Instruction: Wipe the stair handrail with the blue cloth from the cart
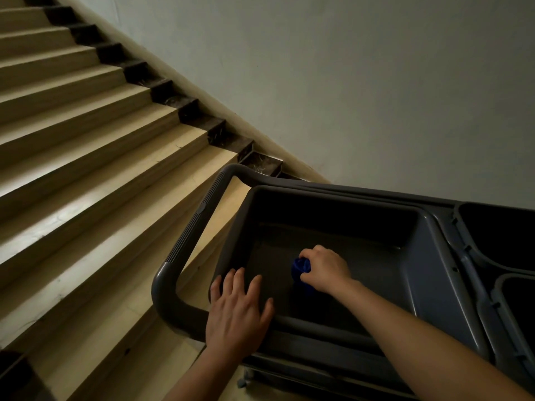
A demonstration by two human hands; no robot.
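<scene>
Cloth retrieval under way at the cart (434, 256). Right hand (325, 270) reaches into the cart's top tray, fingers curled round the blue cloth (301, 269), which sits bunched against the tray floor near its middle. Left hand (237, 311) lies flat, fingers straight and spread, on the tray's near rim beside the cart's push handle (185, 241); it holds nothing. Stairs (86, 140) rise beyond the cart's handle end. No handrail in view. Assessment: cloth appears soft, light and limp, so it will crumple rather than resist; a full-fist hold on the bunched middle looks sound, with loose ends likely to trail.
</scene>
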